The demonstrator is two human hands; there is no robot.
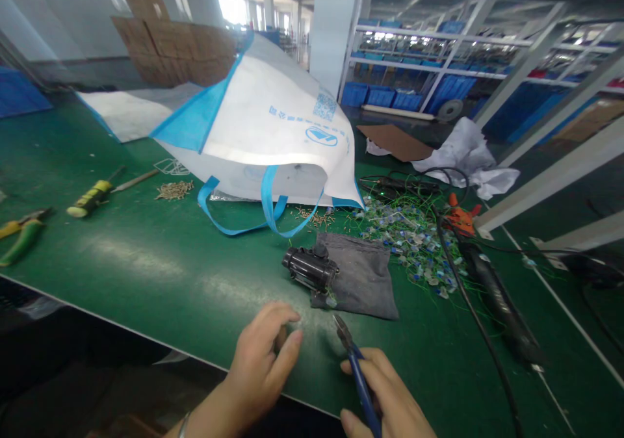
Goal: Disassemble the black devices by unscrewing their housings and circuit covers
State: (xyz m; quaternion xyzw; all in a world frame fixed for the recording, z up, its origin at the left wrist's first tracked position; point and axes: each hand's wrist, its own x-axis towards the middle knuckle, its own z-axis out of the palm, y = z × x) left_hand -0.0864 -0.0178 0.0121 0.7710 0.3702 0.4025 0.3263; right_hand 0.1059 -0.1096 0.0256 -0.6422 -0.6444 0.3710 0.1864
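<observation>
My right hand point(383, 392) grips a pair of blue-handled side cutters point(358, 376), whose metal jaws point up and away from me. To its left, my left hand point(266, 353) hovers over the table's front edge with fingers loosely bent, thumb and index finger apart and nothing seen between them. Beyond both hands lies a black cylindrical device point(311, 268), its right end on a dark grey cloth pouch point(363, 279). A small clear piece with a thin green wire point(331, 299) sits at the device's near end.
A white and blue bag point(283, 113) covers the table's back. Wired small parts point(414, 236) are heaped at right, beside a black electric screwdriver point(500, 301) and its cable. At left are a yellow-handled screwdriver point(90, 199), screws point(174, 190) and green-and-yellow pliers point(24, 236).
</observation>
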